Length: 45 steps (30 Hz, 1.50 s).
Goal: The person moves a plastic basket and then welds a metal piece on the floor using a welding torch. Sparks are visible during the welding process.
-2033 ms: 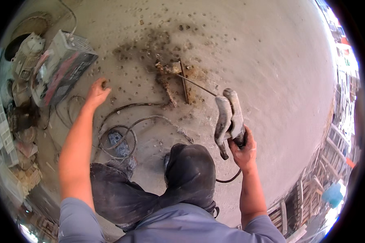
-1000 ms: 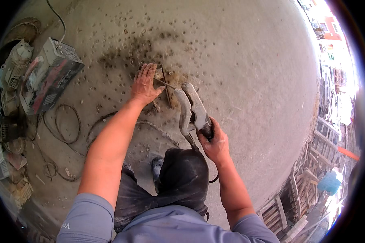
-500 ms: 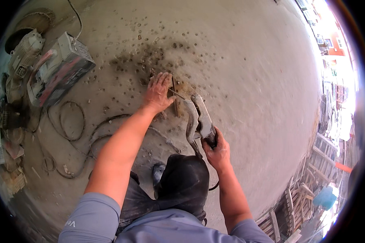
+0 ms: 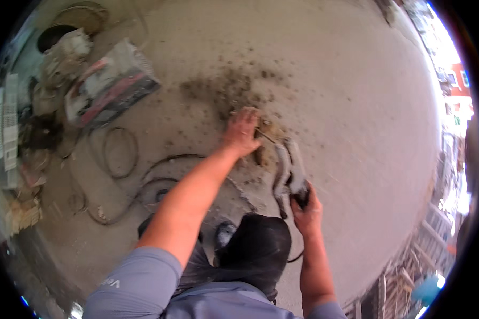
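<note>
My right hand (image 4: pixel 308 211) is closed around the dark handle end of a grey, dusty welding electrode holder (image 4: pixel 298 169). Its curved lever stands apart from the body on the left side. From its far end a thin rod (image 4: pixel 266 136) slants up-left toward my left hand (image 4: pixel 241 133). That hand reaches down to the floor, fingers stretched forward and thumb out to the right. It lies against a narrow brownish metal piece (image 4: pixel 260 155), partly hidden by the hand. Blur keeps me from telling whether the rod touches the piece.
Dark pockmarks and stains (image 4: pixel 223 87) spread over the concrete floor beyond my hands. A dusty box-shaped machine (image 4: pixel 114 85) stands at the far left near white plastic crates (image 4: pixel 9 130). Cables (image 4: pixel 121 173) loop across the left floor. Wooden pallets (image 4: pixel 402 274) lie at the lower right.
The view has shifted, so hands, tool and floor items all appear farther right and slightly lower. My grip on the electrode holder and my left hand's place by the metal piece look unchanged.
</note>
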### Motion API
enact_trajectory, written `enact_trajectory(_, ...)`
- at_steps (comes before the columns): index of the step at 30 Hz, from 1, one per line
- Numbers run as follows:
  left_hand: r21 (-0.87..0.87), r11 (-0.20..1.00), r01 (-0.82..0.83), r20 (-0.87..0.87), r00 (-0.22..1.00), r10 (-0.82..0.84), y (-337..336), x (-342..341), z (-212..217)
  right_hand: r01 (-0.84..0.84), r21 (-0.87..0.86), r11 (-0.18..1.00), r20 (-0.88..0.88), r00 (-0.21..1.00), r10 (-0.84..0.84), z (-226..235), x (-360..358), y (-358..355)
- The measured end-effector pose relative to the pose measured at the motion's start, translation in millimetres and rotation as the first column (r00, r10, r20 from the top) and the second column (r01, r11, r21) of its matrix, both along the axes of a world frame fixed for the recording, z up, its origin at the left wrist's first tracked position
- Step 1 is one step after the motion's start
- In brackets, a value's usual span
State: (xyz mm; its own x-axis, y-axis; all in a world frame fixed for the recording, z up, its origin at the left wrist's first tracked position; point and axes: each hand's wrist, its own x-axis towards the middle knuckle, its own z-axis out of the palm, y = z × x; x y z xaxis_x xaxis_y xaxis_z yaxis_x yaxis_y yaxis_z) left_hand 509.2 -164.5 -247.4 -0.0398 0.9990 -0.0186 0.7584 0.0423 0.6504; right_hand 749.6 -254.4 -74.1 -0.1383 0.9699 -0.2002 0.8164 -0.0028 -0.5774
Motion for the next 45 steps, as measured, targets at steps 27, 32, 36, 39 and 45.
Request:
enact_trajectory(27,-0.357,0.913,-0.197,0.17,0.947,0.271,-7,-83,-19,-0.195,-0.033,0.98,0.188,0.962,0.197,30,-1,4)
enact_trajectory(32,-0.314,0.949,0.007,-0.047,0.999,-0.023,-26,-60,1,-0.202,-0.078,0.976,0.205,0.955,0.214,26,-16,14)
enact_trajectory(36,0.016,1.0,-0.013,0.02,1.0,0.013,-35,-44,-2,-0.273,-0.081,0.959,0.209,0.936,0.284,24,-24,20)
enact_trajectory(39,0.074,0.997,0.006,0.008,1.0,-0.006,-28,-33,6,-0.242,-0.114,0.964,0.16,0.953,0.258,22,-24,19)
enact_trajectory(45,-0.049,0.999,0.017,-0.096,0.995,-0.022,-30,-41,17,-0.325,-0.035,0.945,0.246,0.914,0.323,17,-26,22)
